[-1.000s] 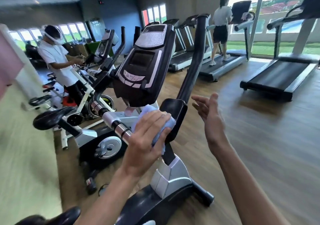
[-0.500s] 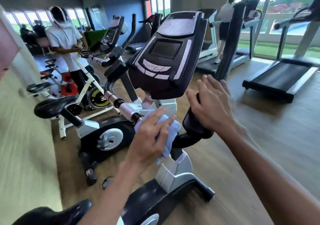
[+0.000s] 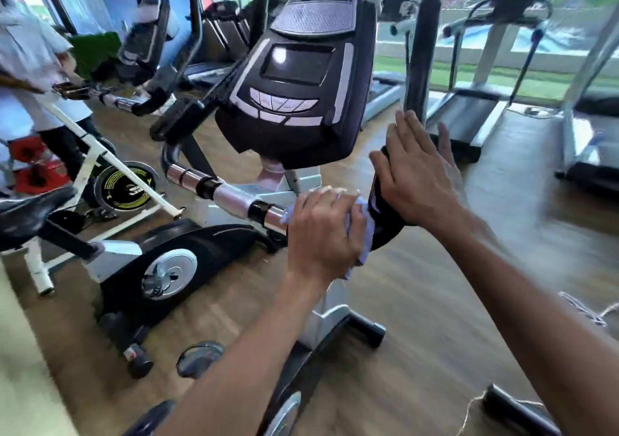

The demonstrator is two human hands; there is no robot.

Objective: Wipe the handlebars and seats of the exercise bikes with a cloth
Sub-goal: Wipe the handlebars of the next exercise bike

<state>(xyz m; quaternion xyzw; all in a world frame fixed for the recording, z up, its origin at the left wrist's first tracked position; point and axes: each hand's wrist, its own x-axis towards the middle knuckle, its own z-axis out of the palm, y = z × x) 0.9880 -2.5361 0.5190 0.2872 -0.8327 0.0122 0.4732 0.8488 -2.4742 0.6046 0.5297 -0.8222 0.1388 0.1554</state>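
At nine o'clock a blurred black seat runs off the frame edge. At centre, the left hand curls over a pale blue cloth, mostly hidden beneath it, on the chrome handlebar under the console. Toward three o'clock, the right hand rests with fingers spread and straight on the handlebar's black padded bend.

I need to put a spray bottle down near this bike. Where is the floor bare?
Bare wood floor lies right of the bike's base, between it and the treadmills. A white cord lies at its far right edge. Left is crowded: the next bike's flywheel housing and a spin bike stand close.
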